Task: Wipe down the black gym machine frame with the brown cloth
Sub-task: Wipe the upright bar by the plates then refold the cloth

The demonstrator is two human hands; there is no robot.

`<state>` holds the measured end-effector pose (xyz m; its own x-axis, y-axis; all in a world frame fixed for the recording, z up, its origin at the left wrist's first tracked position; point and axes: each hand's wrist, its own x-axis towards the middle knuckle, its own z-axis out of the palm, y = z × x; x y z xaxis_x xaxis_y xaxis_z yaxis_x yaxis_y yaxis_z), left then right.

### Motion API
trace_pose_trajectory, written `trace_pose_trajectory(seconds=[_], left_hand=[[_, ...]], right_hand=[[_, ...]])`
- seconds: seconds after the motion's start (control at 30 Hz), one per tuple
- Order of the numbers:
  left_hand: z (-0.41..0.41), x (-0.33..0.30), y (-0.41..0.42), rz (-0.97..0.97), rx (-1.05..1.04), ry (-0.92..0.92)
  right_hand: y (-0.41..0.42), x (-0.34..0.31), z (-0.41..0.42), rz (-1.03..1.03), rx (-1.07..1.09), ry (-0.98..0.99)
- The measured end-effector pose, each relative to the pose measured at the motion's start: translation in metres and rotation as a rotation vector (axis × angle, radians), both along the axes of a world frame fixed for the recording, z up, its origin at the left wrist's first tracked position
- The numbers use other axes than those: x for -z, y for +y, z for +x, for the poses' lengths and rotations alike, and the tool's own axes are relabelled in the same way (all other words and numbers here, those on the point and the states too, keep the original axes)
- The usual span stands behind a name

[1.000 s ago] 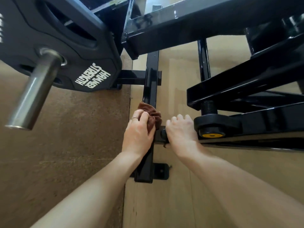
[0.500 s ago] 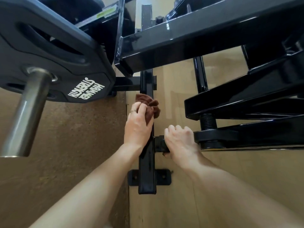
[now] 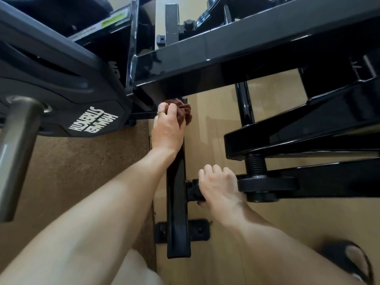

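The brown cloth (image 3: 182,112) sits bunched under the left hand (image 3: 167,130), pressed onto the floor rail (image 3: 177,202) of the black gym machine frame (image 3: 236,50), far up the rail, just under the thick crossbeam that runs across the top of the head view. The left fingers curl over the cloth and clutch it, with folds of fabric spilling out to the right of the knuckles; a ring (image 3: 160,113) shows on one finger. The left forearm lies along the rail, covering part of it.

The right hand (image 3: 218,186) is nearer the camera and to the right of the rail, its fingers wrapped around a short black side bar (image 3: 192,189) that juts from the rail toward a round black foot with a threaded post (image 3: 255,165). The thumb side is hidden under the bar.

To the left hangs a dark weight plate (image 3: 67,99) printed with white lettering, threaded on a steel sleeve (image 3: 18,151). The rail's base plate (image 3: 199,229) sits flat on the tan floor (image 3: 216,130), beside a darker speckled mat (image 3: 82,171). At the lower right edge a foot in a black slipper (image 3: 349,262) is partly visible.
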<state>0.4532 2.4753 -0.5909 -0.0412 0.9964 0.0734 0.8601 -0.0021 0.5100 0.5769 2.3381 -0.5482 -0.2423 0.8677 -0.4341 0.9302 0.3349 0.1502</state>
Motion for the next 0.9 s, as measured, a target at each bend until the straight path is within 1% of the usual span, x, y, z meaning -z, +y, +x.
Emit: trace_pose_trajectory(seconds=[0.07, 0.13, 0.27, 0.37, 0.43, 0.57, 0.63, 0.7, 0.77, 0.83, 0.9], left_hand=[[0.0, 0.001, 0.012, 0.008, 0.013, 0.0], [-0.002, 0.001, 0.007, 0.009, -0.002, -0.012], [-0.01, -0.003, -0.057, -0.003, 0.033, -0.038], [-0.012, -0.01, -0.114, -0.057, 0.028, -0.046], [-0.01, -0.009, -0.127, -0.07, 0.009, -0.037], [-0.006, -0.005, -0.1, -0.045, 0.037, 0.054], [-0.003, -0.002, -0.073, -0.03, 0.023, 0.058], [0.0, -0.002, -0.042, -0.005, 0.008, 0.072], [0.005, -0.007, -0.011, 0.009, 0.001, 0.082], [0.008, -0.009, 0.016, 0.018, -0.005, 0.07], [0.009, -0.011, 0.037, 0.008, -0.014, 0.098]], right_hand=[[0.001, 0.003, 0.0, -0.001, -0.001, -0.006], [-0.001, 0.003, -0.001, 0.001, 0.008, -0.011], [-0.002, 0.006, -0.002, -0.017, 0.026, -0.003], [-0.002, 0.008, -0.002, -0.019, 0.023, 0.004], [-0.003, 0.009, -0.002, -0.021, 0.037, 0.006], [-0.002, 0.013, -0.001, 0.028, 0.043, 0.035], [-0.002, 0.012, -0.004, 0.027, 0.054, 0.075], [-0.003, 0.014, -0.005, 0.023, 0.065, 0.058], [-0.002, 0.021, -0.005, 0.074, 0.108, 0.121], [-0.003, 0.032, -0.007, 0.099, 0.118, 0.12], [-0.003, 0.034, -0.007, 0.113, 0.13, 0.174]])
